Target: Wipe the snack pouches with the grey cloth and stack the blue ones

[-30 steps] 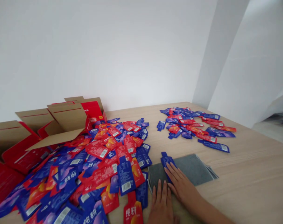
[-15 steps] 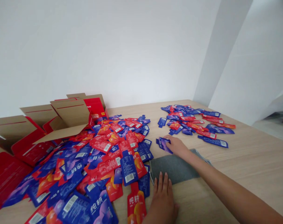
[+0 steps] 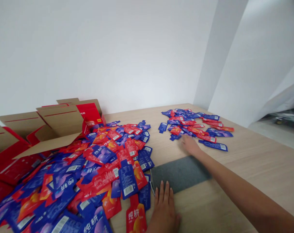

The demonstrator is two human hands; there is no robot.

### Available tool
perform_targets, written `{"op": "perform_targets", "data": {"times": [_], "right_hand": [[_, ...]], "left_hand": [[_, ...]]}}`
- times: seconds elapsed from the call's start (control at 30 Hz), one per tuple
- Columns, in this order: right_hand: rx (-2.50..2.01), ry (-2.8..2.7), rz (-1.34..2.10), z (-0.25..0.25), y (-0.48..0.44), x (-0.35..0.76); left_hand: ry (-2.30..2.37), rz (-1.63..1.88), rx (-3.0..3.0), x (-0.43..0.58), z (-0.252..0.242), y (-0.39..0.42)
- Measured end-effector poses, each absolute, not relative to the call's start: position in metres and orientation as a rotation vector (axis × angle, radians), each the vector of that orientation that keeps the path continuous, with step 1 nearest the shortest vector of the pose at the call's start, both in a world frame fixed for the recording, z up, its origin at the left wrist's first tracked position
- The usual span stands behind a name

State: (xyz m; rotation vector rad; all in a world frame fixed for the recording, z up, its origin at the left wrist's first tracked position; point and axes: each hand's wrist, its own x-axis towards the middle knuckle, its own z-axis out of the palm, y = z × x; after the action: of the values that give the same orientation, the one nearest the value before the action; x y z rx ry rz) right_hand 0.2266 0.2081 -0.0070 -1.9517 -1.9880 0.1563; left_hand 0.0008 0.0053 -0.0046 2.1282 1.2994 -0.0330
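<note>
My left hand lies flat on the table, fingers stretched out, their tips at the near left edge of a dark grey cloth. Beyond the cloth, my right hand is over the table at the near side of a smaller heap of red and blue pouches. Blur smears its fingers, and no pouch shows in it. A blue pouch with purple fruit rests on top of the large left heap. Close to my left hand are a red pouch with orange fruit and a blue barcoded pouch.
Open red cartons with brown inner flaps stand along the left, behind the large heap. A white wall rises behind the wooden table. One blue pouch lies apart between the heaps.
The blue pouch has left my right hand and now lies on the left heap. My right hand has moved to the right heap. The view has turned slightly right; my left hand stays flat.
</note>
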Motion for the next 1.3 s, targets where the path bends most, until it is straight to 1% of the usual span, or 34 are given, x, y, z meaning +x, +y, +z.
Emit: {"op": "perform_targets", "data": {"times": [0.1, 0.17, 0.3, 0.47, 0.57, 0.67, 0.7, 0.73, 0.77, 0.87, 0.97, 1.1, 1.3], "right_hand": [[-2.265, -1.835, 0.042, -0.017, 0.190, 0.287], [-2.372, -1.782, -0.022, -0.022, 0.177, 0.314], [-2.434, -1.774, -0.079, -0.022, 0.161, 0.343], [-2.390, -1.801, 0.020, -0.006, 0.166, 0.336], [-2.204, -1.771, 0.135, 0.001, 0.164, 0.302], [-1.650, -1.681, 0.593, -0.006, 0.146, 0.250], [-1.547, -1.700, 0.708, -0.011, 0.138, 0.231], [-1.523, -1.772, 0.748, -0.018, 0.129, 0.214], [-1.551, -1.866, 0.679, -0.025, 0.119, 0.196], [-1.553, -2.200, 0.309, -0.047, 0.092, 0.154], [-1.547, -2.379, 0.082, -0.061, 0.078, 0.134], [-1.578, -2.403, -0.061, -0.066, 0.084, 0.156], [-1.810, -2.225, -0.127, -0.068, 0.100, 0.205]], "left_hand": [[1.296, -0.031, 2.133, 0.001, -0.008, 0.006], [1.303, -0.024, 2.146, 0.001, -0.015, 0.006], [1.330, -0.036, 2.192, 0.002, -0.032, 0.008], [1.347, -0.027, 2.240, 0.001, -0.041, 0.008], [1.347, -0.042, 2.246, 0.001, -0.038, 0.007], [1.353, -0.059, 2.235, 0.002, -0.028, 0.005], [1.351, -0.054, 2.227, 0.002, -0.023, 0.005], [1.344, -0.043, 2.215, 0.002, -0.019, 0.005], [1.336, -0.029, 2.201, 0.001, -0.014, 0.005], [1.302, 0.000, 2.172, 0.000, -0.008, 0.005], [1.295, -0.010, 2.179, 0.000, -0.012, 0.007], [1.307, -0.037, 2.196, 0.000, -0.017, 0.007], [1.283, -0.058, 2.196, 0.000, -0.012, 0.008]]}}
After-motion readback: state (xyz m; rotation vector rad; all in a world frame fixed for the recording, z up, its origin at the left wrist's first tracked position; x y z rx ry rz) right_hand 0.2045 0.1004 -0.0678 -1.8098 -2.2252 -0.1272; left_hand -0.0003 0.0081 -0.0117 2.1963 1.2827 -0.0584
